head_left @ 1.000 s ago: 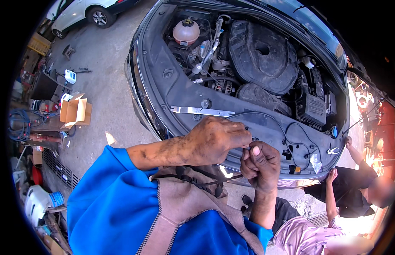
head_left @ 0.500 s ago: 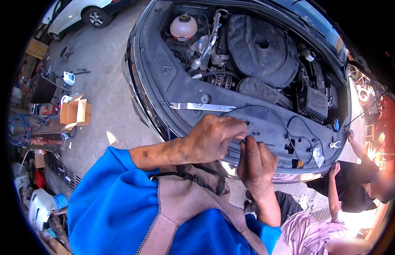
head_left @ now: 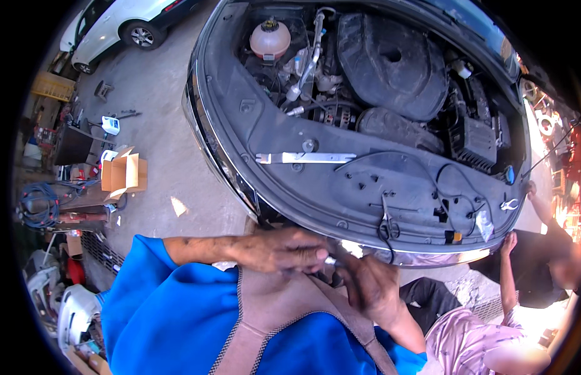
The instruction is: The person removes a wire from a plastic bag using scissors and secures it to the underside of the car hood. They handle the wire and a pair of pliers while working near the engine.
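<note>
In front of my apron, just short of the car's front edge, my left hand is closed with its fingers pointing right. Beside it my right hand is curled, its fingertips blurred. A small whitish thing shows between the fingertips of both hands, too small to name. On the black front panel ahead lie a flat silver pry tool, scissors with dark handles, and several small black clips. A thin black cable loops across the panel.
Pliers and a clear plastic bag lie at the panel's right end. The open engine bay has a dark engine cover. Two other people are close by at right, one with a hand at the bumper. An open cardboard box stands left.
Both hands have drawn back from above the panel toward my apron and moved lower. The scissors and clips that they covered now show.
</note>
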`<state>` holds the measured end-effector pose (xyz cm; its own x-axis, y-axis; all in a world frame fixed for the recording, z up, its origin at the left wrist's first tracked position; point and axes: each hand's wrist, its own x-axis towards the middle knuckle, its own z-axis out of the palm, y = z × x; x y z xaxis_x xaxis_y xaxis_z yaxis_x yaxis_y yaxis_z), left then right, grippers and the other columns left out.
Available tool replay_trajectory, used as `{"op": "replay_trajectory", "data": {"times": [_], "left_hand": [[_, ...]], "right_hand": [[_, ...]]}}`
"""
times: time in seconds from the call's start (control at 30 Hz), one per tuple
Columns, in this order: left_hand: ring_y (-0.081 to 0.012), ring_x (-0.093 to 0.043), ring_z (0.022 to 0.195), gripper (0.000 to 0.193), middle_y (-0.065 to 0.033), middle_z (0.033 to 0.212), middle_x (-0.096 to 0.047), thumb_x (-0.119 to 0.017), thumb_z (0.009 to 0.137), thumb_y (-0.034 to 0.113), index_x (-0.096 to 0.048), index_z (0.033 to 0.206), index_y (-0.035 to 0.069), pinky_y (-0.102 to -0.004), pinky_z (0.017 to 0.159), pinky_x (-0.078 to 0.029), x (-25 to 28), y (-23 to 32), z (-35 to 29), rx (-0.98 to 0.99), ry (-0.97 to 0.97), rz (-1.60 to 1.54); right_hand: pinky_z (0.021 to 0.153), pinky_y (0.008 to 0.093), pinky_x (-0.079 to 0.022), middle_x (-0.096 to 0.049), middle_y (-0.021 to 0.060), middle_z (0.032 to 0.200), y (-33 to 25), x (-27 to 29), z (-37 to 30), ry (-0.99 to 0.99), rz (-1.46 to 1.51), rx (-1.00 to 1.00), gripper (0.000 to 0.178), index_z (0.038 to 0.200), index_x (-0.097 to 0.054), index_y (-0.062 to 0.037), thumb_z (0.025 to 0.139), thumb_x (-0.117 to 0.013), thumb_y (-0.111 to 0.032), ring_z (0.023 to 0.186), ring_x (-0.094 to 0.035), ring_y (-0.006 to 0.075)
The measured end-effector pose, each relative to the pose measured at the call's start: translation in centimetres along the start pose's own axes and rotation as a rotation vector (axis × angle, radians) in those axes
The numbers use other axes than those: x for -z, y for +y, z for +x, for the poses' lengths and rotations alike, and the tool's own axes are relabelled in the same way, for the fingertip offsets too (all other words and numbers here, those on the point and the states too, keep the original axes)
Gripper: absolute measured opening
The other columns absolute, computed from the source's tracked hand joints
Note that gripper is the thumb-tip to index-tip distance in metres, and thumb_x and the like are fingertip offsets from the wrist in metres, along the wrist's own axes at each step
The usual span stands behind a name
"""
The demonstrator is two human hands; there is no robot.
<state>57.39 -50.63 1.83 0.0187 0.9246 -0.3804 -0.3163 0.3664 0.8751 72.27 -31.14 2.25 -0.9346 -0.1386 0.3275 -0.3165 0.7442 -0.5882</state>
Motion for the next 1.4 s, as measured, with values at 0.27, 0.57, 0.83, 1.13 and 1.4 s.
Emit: {"op": "replay_trajectory", "data": {"times": [0.27, 0.57, 0.83, 1.13, 1.4], "left_hand": [[-0.0207, -0.059, 0.074, 0.046, -0.0133, 0.078, -0.060, -0.041, 0.105, 0.040, -0.059, 0.103, -0.002, -0.0376, 0.071, -0.048, -2.7, -5.7, -0.9, 0.058, -0.076, 0.170], [-0.0256, -0.062, 0.084, 0.032, -0.0155, 0.086, -0.062, -0.045, 0.104, 0.028, -0.057, 0.106, -0.002, -0.0391, 0.077, -0.048, -3.4, -4.6, -0.6, -0.020, -0.040, 0.192], [-0.0336, -0.062, 0.074, 0.031, -0.0211, 0.077, -0.061, -0.046, 0.104, 0.025, -0.058, 0.099, -0.003, -0.0429, 0.070, -0.047, -3.5, -4.3, -0.2, 0.075, -0.020, 0.285], [-0.0235, -0.055, 0.060, 0.039, -0.0127, 0.063, -0.053, -0.043, 0.105, 0.032, -0.056, 0.088, -0.001, -0.0402, 0.063, -0.044, -3.2, -5.0, 0.7, 0.031, 0.073, 0.179], [-0.0104, -0.042, 0.050, 0.040, -0.0003, 0.057, -0.041, -0.041, 0.105, 0.036, -0.052, 0.081, 0.005, -0.0295, 0.049, -0.037, -2.1, -3.7, 0.0, 0.272, -0.132, -0.005]], "right_hand": [[0.056, 0.0354, -0.059, -0.068, 0.0258, 0.095, -2.8, -3.8, -5.0, -0.159, 0.418, -0.284, 0.026, 0.102, -0.062, 0.0118, 0.081, -0.072, -0.001, 0.075, -0.071, 0.0335], [0.056, 0.0368, -0.057, -0.065, 0.0257, 0.093, -3.1, -3.8, -5.1, -0.125, 0.490, -0.277, 0.025, 0.101, -0.062, 0.0107, 0.081, -0.072, 0.001, 0.071, -0.069, 0.0346], [0.058, 0.0368, -0.059, -0.066, 0.0273, 0.098, -3.3, -3.8, -4.7, -0.181, 0.392, -0.267, 0.022, 0.098, -0.061, 0.0126, 0.081, -0.070, 0.002, 0.074, -0.070, 0.0357], [0.049, 0.0357, -0.054, -0.065, 0.0182, 0.081, -1.6, -4.9, -4.8, -0.104, 0.445, -0.294, 0.028, 0.105, -0.062, 0.0101, 0.080, -0.070, 0.002, 0.059, -0.065, 0.0294], [0.054, 0.0365, -0.052, -0.066, 0.0170, 0.077, -2.6, -4.7, -5.5, -0.032, 0.378, -0.370, 0.024, 0.100, -0.065, 0.0046, 0.079, -0.073, -0.001, 0.063, -0.067, 0.0311]]}}
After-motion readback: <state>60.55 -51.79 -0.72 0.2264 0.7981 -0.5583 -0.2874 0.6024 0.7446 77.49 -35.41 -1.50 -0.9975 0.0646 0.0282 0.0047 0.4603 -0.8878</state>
